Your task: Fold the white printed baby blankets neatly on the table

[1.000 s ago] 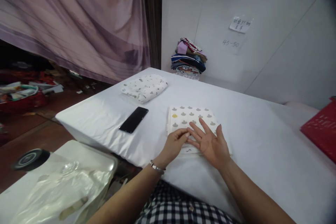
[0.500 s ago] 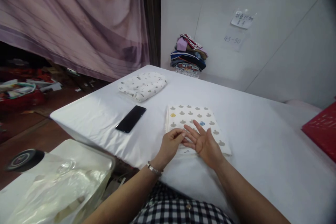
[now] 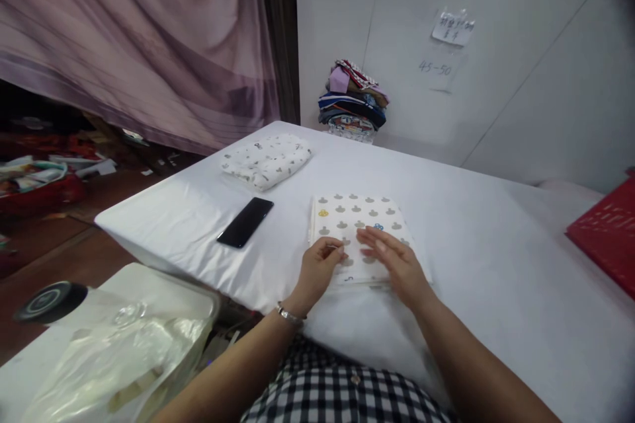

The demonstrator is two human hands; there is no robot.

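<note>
Hanging far left of the fingers: one mauve curtain (image 3: pixel 163 26), above a reddish-brown floor (image 3: pixel 34 264). Left of the left fingers, nearer the wearer: one black disc (image 3: pixel 52 301), emblem too blurred to read; one clear plastic bag (image 3: pixel 114 350) on a white stand (image 3: pixel 153 277). Left of the left fingers: one black phone (image 3: pixel 245 222), lying on a white-covered table (image 3: pixel 471 244); beyond it, one white printed bundle (image 3: pixel 270 158). Left hand (image 3: pixel 317 272): thumb and forefinger drawn together; whether they grip anything cannot be told. Folded cloth (image 3: pixel 342 215), grey motifs, one yellow, one blue: flat on the table, beneath and beyond both hands' fingers. Right hand (image 3: pixel 401 271): fingers extended, loose, grasping nothing. Beyond both hands: one stack of folded clothing (image 3: pixel 352 99), near a pale wall (image 3: pixel 397 0). Beyond and right of the right fingers: one handwritten paper sign (image 3: pixel 453 29), characters not clearly legible; below it, one notice (image 3: pixel 435 69) reading "45-50". Far right of the fingers: one red item (image 3: pixel 605 238), pale lettering unreadable.
</note>
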